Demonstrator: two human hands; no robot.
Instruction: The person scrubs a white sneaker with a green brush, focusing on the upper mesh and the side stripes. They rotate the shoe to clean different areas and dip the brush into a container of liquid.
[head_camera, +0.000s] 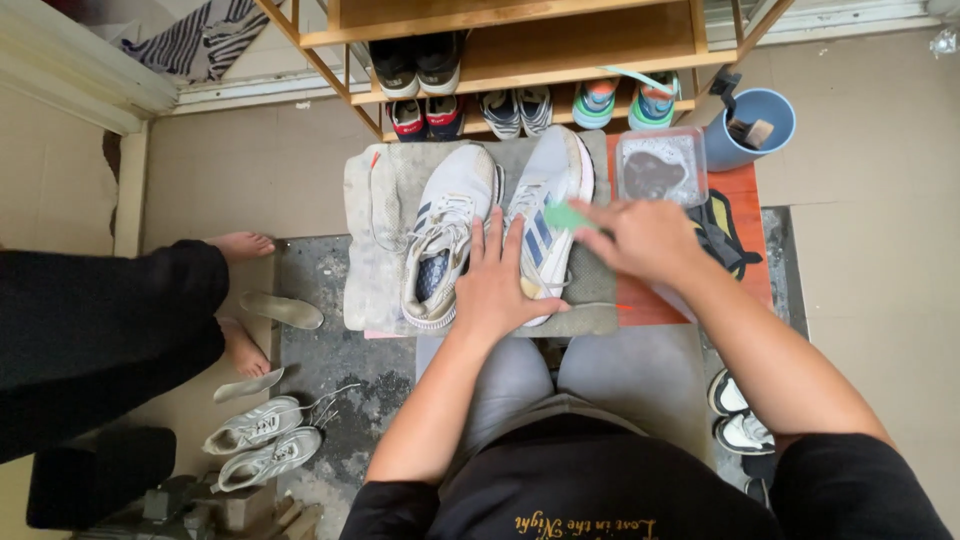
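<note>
Two white sneakers lie on a grey towel (375, 215) spread over a low stand in front of my knees. My left hand (497, 285) presses flat on the heel end of the right sneaker (552, 185), its fingers spread, beside the left sneaker (445, 225). My right hand (645, 238) grips a small green brush (566, 216) whose head rests against the side of the right sneaker.
A clear plastic tub of dark water (660, 168) and a blue bucket (752, 128) stand at the right. A wooden shoe rack (520, 60) holds several pairs. Another person's bare feet (240, 245), loose insoles (282, 310) and a second white pair (262, 440) are left.
</note>
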